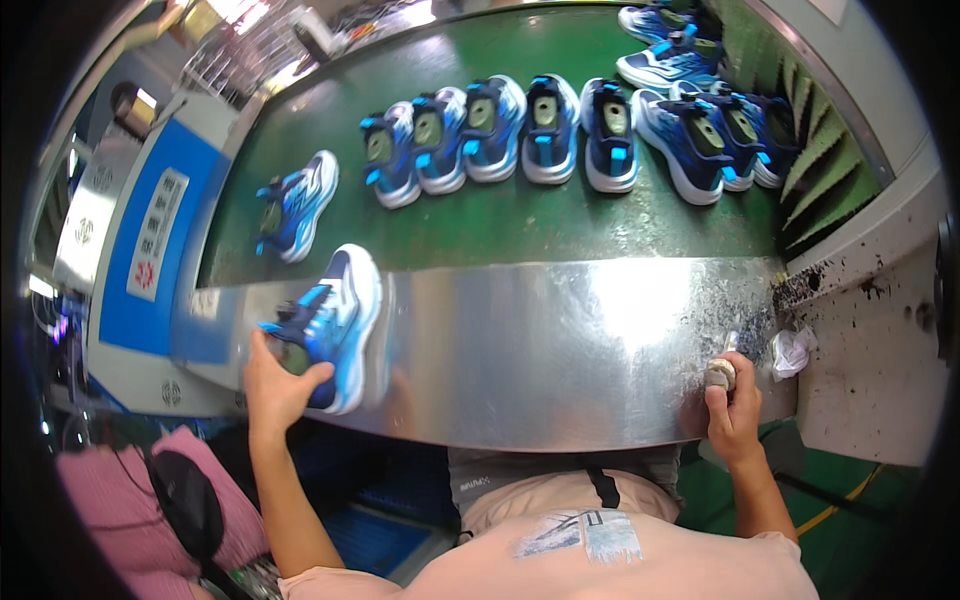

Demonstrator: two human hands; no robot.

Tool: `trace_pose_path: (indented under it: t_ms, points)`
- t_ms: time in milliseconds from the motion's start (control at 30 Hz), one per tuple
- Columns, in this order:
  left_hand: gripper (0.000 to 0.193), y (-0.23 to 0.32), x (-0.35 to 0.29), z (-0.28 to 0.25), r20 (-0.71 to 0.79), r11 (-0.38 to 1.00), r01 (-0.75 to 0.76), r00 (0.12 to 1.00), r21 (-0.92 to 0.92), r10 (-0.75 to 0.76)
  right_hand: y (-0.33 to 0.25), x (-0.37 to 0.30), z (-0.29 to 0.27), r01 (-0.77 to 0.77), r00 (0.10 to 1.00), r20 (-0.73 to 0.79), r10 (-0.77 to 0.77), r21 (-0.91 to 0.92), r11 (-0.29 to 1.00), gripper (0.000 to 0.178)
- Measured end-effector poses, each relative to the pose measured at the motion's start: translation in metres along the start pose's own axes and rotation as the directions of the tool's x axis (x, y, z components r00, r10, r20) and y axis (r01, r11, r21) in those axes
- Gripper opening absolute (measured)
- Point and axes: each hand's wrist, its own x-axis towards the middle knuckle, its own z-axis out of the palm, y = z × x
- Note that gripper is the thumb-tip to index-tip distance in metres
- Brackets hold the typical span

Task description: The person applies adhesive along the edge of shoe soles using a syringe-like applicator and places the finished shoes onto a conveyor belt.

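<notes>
My left hand (281, 388) grips a blue and white sneaker (340, 318) by its heel, thumb on one side and fingers on the other. The sneaker lies over the left part of the steel ledge (470, 360), its toe pointing away from me. Around the right end of the ledge, my right hand (736, 415) is closed on a small tool (720, 372) with a pale rounded end. A thin shiny tip sticks out beyond it; the rest is hidden in my fingers. Past my left hand, another blue sneaker (298, 207) lies on the green belt (440, 235).
Several matching sneakers (548, 130) stand in a row across the belt, and more (700, 140) crowd its right side by the green flaps (820, 150). Crumpled white paper (792, 352) sits at the ledge's right end. A person in pink (110, 510) is at lower left.
</notes>
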Motion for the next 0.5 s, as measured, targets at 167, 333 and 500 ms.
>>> trace_pose_path:
  t_ms: [167, 333, 500]
  points:
    - [0.071, -0.006, -0.056, -0.010, 0.519, 0.760, 0.357, 0.854, -0.542, -0.031, 0.020, -0.013, -0.017, -0.276, 0.961, 0.063, 0.269, 0.289, 0.917, 0.040]
    - [0.075, -0.024, -0.020, -0.020, 0.186, 0.670, -0.730, 0.683, 0.138, 0.706, 0.059, 0.008, -0.004, -0.385, 0.901, -0.079, 0.427, 0.313, 0.868, 0.040]
    - [0.050, -0.005, -0.001, 0.045, 0.260, 0.558, -0.807, 0.506, -0.195, 0.823, 0.015, -0.004, 0.009, -0.300, 0.935, -0.109, 0.337, 0.261, 0.918, 0.042]
